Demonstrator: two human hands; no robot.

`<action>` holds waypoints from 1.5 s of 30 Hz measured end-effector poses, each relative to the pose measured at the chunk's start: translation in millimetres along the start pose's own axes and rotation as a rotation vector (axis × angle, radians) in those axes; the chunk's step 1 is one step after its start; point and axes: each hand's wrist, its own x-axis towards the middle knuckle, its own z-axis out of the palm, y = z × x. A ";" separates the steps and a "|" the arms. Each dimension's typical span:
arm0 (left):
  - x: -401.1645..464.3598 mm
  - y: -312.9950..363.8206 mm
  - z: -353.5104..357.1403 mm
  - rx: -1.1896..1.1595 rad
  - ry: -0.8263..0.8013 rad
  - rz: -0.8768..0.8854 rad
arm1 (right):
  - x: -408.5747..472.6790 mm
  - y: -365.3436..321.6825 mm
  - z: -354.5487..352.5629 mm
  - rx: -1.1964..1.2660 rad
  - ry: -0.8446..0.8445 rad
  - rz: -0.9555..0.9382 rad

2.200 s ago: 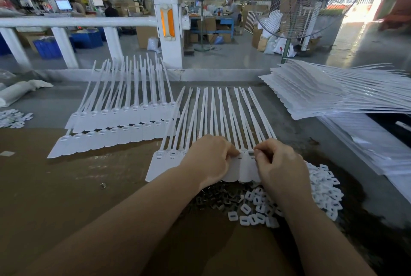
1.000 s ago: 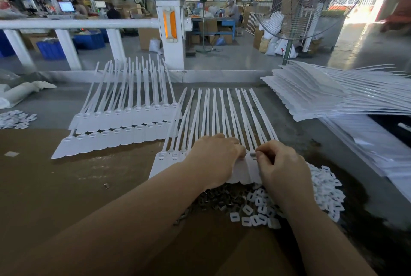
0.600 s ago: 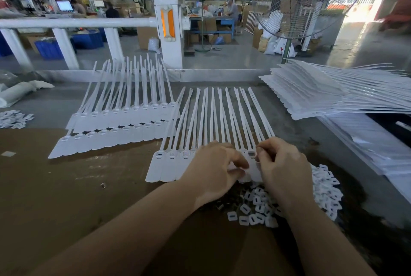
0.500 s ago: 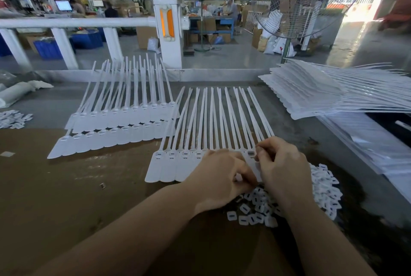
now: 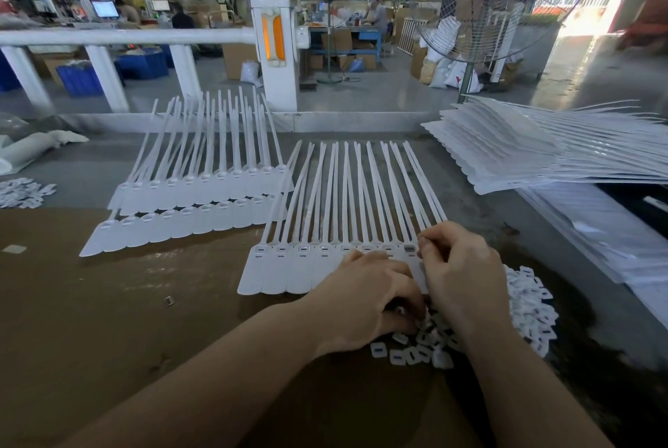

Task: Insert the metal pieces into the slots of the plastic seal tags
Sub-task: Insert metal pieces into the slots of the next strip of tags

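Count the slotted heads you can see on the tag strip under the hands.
8. The heads run left to right along the tag strip: first at, last at beside the right hand. More may be hidden beneath it.

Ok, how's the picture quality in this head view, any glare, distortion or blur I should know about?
Head view: the doorway at top right is blown out with glare; wide-angle bending curves the white railing and the stacked tags; the row of seal tags and both hands, left hand and right hand, are fairly sharp; the background workers are soft.
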 end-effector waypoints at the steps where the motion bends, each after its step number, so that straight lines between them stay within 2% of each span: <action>1: -0.2 -0.1 0.7 -0.011 0.003 -0.002 | -0.1 0.0 -0.6 0.000 0.007 0.007; 9: -2.1 1.2 -0.9 -0.166 0.046 -0.058 | -2.3 -2.5 -3.0 -0.112 0.034 0.062; 15: 0.0 -7.3 -14.1 -0.489 0.317 -0.279 | -2.3 -2.2 -2.8 -0.119 0.012 0.045; 18: 6.8 -16.4 -20.9 -0.551 0.389 -0.356 | -1.0 -1.3 -2.2 -0.151 -0.010 0.048; 28: 37.9 -21.3 -19.8 -0.558 0.369 -0.491 | 0.3 1.2 -1.4 -0.091 -0.004 0.042; 40: 49.9 -22.3 -18.1 -0.374 0.213 -0.438 | 1.8 3.1 0.4 -0.054 0.017 0.054; 45: 52.3 -20.6 -18.5 -0.329 0.196 -0.444 | 1.5 3.7 0.3 -0.052 0.022 0.047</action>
